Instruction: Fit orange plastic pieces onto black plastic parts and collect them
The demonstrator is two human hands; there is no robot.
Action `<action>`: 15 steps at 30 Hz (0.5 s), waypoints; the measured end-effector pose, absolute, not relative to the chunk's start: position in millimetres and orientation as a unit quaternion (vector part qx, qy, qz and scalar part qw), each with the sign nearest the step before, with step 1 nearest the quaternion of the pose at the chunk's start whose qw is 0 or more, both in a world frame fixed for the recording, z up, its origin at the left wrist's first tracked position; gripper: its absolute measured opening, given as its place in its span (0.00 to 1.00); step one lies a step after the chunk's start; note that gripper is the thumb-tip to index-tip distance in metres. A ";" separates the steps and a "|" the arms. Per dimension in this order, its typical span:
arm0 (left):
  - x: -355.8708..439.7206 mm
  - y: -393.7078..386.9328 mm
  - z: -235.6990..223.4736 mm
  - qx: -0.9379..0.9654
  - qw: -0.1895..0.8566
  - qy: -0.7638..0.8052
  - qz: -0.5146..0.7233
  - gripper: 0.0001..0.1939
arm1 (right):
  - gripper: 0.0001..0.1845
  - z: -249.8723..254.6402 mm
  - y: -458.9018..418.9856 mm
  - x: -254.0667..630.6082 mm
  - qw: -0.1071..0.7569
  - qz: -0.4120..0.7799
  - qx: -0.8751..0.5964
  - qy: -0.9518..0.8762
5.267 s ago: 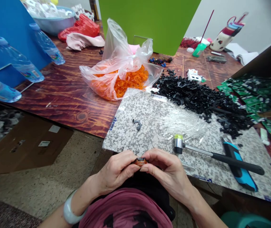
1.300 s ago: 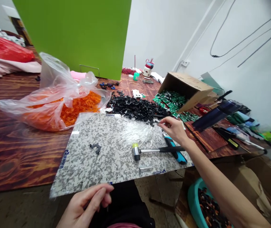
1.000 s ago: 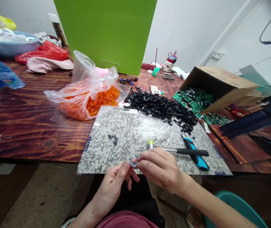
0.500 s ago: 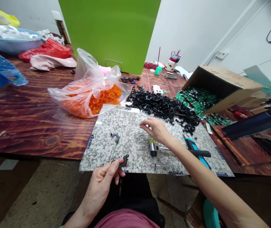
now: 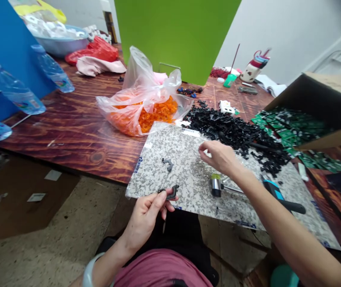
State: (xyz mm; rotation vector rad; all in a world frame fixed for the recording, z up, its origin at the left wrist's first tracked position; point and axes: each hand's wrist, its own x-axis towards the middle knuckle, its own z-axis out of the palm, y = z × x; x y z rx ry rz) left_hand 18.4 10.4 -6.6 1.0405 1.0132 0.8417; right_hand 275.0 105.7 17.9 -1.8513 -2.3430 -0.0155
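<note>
My left hand (image 5: 150, 213) pinches a small black plastic part (image 5: 171, 193) between thumb and fingers, at the front edge of the speckled board (image 5: 185, 159). Below those fingers a thin pointed tip (image 5: 164, 226) shows; what it belongs to is hidden. Over the board, my right hand (image 5: 219, 156) has thumb and forefinger bent together above a heap of fine, shiny metal pieces (image 5: 200, 164). Anything between those fingertips is too small to make out. A loose dark bracket-like part (image 5: 168, 163) lies to the left. Under my right forearm is a hammer (image 5: 216, 185).
Black plastic parts (image 5: 224, 123) are heaped behind the board. An orange-filled plastic bag (image 5: 140, 111) stands back left. On the right, a cardboard box (image 5: 334, 93) lies tipped with green pieces (image 5: 290, 127) spilling out. Water bottles (image 5: 17, 89) lean at the left.
The view has swung left, so the table things appear further right. My right thumb and forefinger have drawn closer together over the metal pieces. My left hand keeps the black part.
</note>
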 end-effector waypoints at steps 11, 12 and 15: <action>17.7 11.7 -11.0 0.498 0.636 0.455 0.375 0.22 | 0.07 34.6 22.7 217.4 0.418 0.276 -0.551 -0.668; 18.3 12.0 -9.3 0.503 0.630 0.457 0.376 0.22 | 0.07 33.9 14.2 205.5 0.407 0.273 -0.535 -0.688; 18.7 12.1 -4.7 0.526 0.603 0.469 0.372 0.22 | 0.08 28.4 -2.4 179.1 0.408 0.234 -0.491 -0.733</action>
